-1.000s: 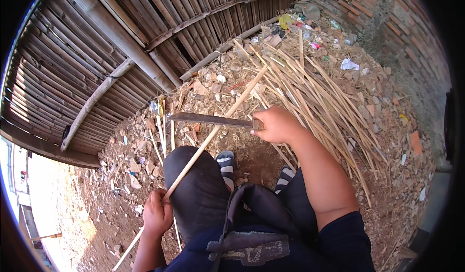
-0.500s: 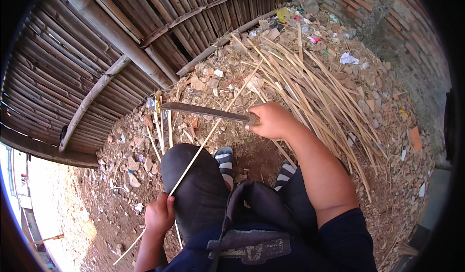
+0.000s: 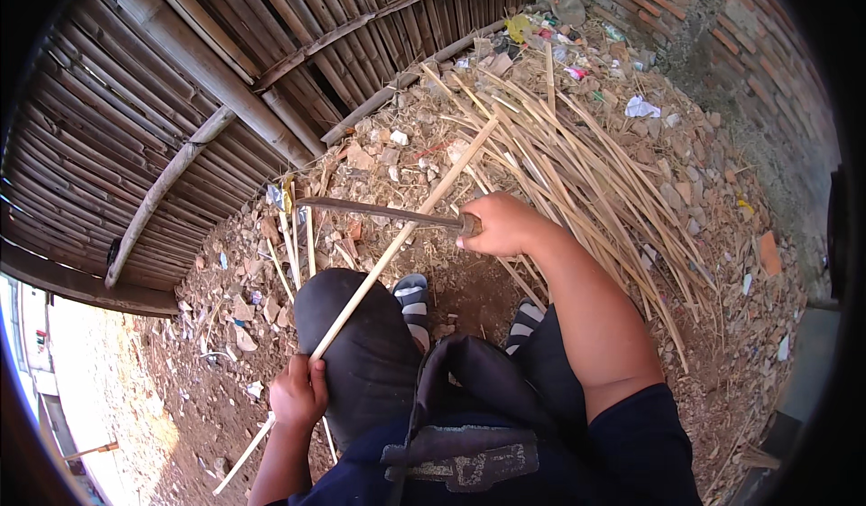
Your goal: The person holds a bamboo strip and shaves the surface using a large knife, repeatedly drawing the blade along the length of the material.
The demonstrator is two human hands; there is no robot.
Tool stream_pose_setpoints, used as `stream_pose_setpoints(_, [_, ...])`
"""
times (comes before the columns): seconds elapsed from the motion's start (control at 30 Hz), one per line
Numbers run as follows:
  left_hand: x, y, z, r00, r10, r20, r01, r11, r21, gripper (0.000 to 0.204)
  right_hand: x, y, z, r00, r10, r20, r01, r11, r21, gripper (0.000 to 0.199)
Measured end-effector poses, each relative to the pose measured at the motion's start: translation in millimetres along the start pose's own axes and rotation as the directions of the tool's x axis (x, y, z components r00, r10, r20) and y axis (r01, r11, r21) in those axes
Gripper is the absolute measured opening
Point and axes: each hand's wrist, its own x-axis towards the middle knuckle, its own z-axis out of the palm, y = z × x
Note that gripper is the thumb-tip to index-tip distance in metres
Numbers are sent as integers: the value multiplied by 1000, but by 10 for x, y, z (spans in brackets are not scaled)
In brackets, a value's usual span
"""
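My left hand (image 3: 299,391) is closed around a long pale split-bamboo strip (image 3: 372,276), beside my left knee. The strip runs up and to the right across the knee, and its lower end sticks out below the hand. In my right hand (image 3: 501,224) is the handle of a machete (image 3: 383,209), its dark blade pointing left. The blade crosses the strip in the picture; whether they touch I cannot tell. Fingers of the right hand wrap the handle and are partly hidden.
A heap of split-bamboo strips (image 3: 586,177) lies on the rubble-strewn ground to the right. A few strips (image 3: 295,240) stand beyond my left knee. A bamboo-slat wall (image 3: 99,145) rises at the left and a brick wall (image 3: 767,82) at the right. Litter gathers in the far corner.
The strip in my left hand has turned about its length and now shows its broad face instead of its thin edge. Both hands and the machete have hardly moved.
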Motion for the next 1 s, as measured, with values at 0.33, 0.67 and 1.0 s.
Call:
stream_pose_setpoints(0.33, [88,12,-80,999,15,40,-9,991,-135,26,162,128,232,973,-132,-191,139,990,26,35])
stream_pose_setpoints(0.67, [38,-6,-53,998,-26,51,27,1000,-16,25,121,-211,187,994,-60,-95,54,996,-66,34])
stream_pose_setpoints(1.0, [93,-50,-81,994,-28,109,38,995,-90,27,91,-307,185,996,-67,-55,66,998,-19,37])
